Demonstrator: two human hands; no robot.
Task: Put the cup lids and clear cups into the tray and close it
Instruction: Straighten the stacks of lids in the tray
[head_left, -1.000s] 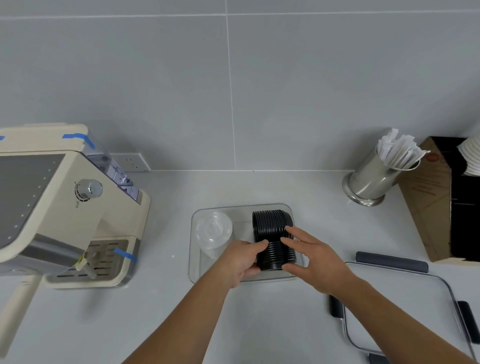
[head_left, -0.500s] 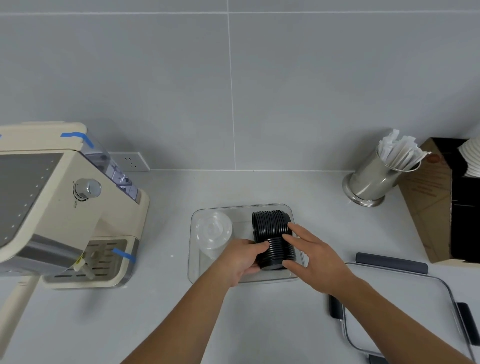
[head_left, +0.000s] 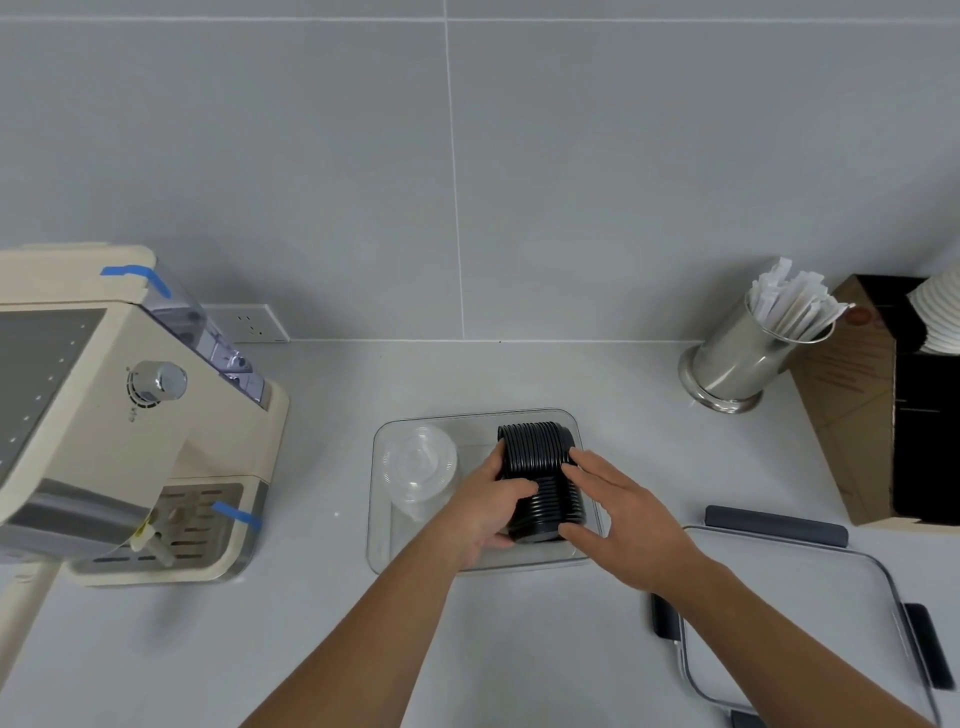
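A clear plastic tray (head_left: 379, 519) sits on the counter in front of me. A stack of clear cups (head_left: 418, 467) lies on its side in the tray's left half. A stack of black cup lids (head_left: 540, 467) lies on its side in the right half. My left hand (head_left: 488, 506) grips the lid stack from the left, thumb on top. My right hand (head_left: 618, 509) presses the stack's right side with straight, spread fingers. The tray's clear lid (head_left: 800, 613), with dark clips on its edges, lies flat at the lower right.
A cream coffee machine (head_left: 119, 415) with blue tape strips stands at the left. A steel holder of wrapped straws (head_left: 748, 353) stands at the back right. Next to it a brown and black box (head_left: 883, 405) holds white paper cups (head_left: 940, 317).
Both hands stay on the black lid stack. My left hand has slid slightly farther along the stack's left side; the stack has barely shifted.
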